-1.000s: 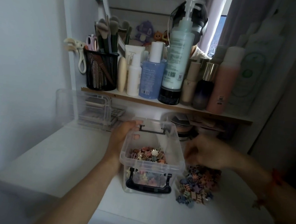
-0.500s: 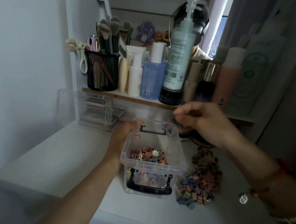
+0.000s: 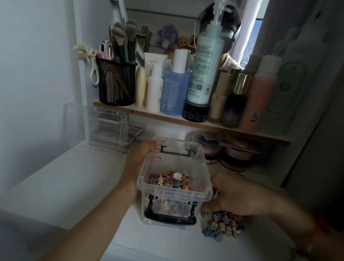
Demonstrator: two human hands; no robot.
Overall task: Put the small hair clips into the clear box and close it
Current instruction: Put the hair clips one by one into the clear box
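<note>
White desk (image 3: 67,183), left hand (image 3: 138,158) grip round clear box (image 3: 173,191), right hand (image 3: 238,195) over hair clips (image 3: 224,226), grip unclear

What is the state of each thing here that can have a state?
clear box, open, no lid on, partly filled
pile of hair clips, outside the box, on the table
black front latch, hanging down
left hand, grips the box wall
right hand, on the pile, grasp unclear

Dim, bluish indoor shot; daylight thru window gap (image 3: 257,39) top right; wide-angle bend at edges, corners soft.
</note>
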